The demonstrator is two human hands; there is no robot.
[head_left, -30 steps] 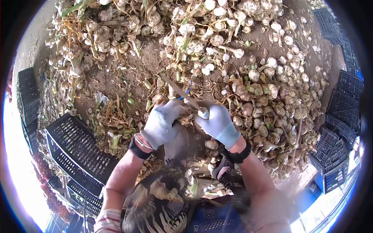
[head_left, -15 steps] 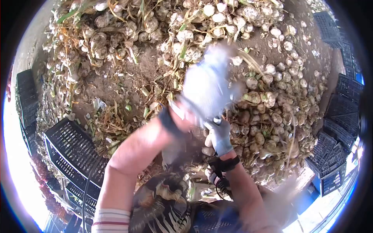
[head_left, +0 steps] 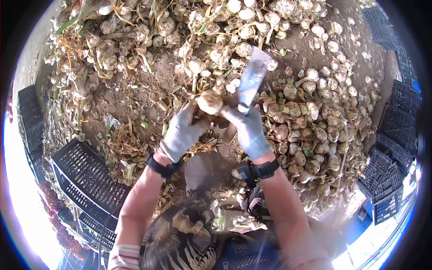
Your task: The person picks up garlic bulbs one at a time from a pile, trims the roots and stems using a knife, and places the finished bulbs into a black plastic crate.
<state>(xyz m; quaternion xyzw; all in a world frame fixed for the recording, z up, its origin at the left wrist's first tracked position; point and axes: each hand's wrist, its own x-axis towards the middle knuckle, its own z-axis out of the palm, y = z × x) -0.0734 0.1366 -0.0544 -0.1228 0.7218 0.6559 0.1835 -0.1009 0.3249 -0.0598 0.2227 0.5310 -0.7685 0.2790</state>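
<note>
Gripping a flat shiny blade (head_left: 253, 81) in the right hand (head_left: 248, 131): gloved fingers curled shut round its near end, blade angled up toward 1 o'clock, a bit blurred. Garlic bulb (head_left: 210, 102) sits just off frame centre at 12 o'clock, between the hands, root or cut face hard to call. Left hand (head_left: 181, 134), also gloved, is part-curled at the bulb's 7 o'clock side, thumb up by it; fingers run into shadow, so can't tell if they're closed on it. Right fingertips reach the bulb's 4 o'clock side, contact looks likely. Dark wristbands on both arms. Loose bulbs (head_left: 310, 110) heaped from 2 to 4 o'clock, stalked garlic pile (head_left: 166, 27) across 10 to 1, dry leaf scraps (head_left: 126, 144) on soil at 9. Black crate (head_left: 85, 173) at 8 o'clock, more stacked crates (head_left: 386, 182) out at 3 to 4.
</note>
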